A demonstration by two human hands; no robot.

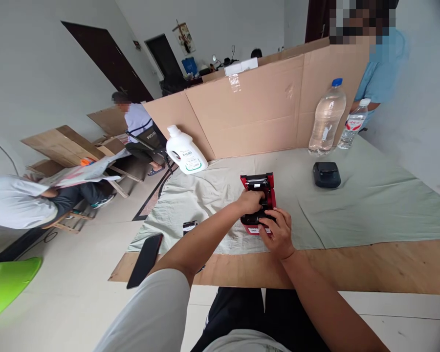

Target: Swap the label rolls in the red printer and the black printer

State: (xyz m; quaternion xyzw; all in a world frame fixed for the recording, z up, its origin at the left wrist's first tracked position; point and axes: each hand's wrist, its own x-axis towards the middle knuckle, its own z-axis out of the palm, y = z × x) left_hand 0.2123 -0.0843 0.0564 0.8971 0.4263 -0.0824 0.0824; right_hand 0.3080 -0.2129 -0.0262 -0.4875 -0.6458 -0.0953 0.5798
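A small red and black printer [254,229], probably a label printer, stands on the cloth in front of me with its lid [257,180] raised. My left hand [250,201] reaches into the open body from the left. Its fingertips are sunk inside, so whatever they touch is hidden. With my right hand [279,232] I grip the near right corner, fingers over the rim and thumb by the front face. Left of the printer, partly covered by my left forearm, lies a small black and white roll-like item [189,226].
A dark phone [145,260] lies at the table's left front edge. A white detergent jug [186,151], a large water bottle [327,120], a smaller bottle [354,124] and a black device [326,175] stand around. A cardboard screen [249,110] closes the back. Other people sit nearby.
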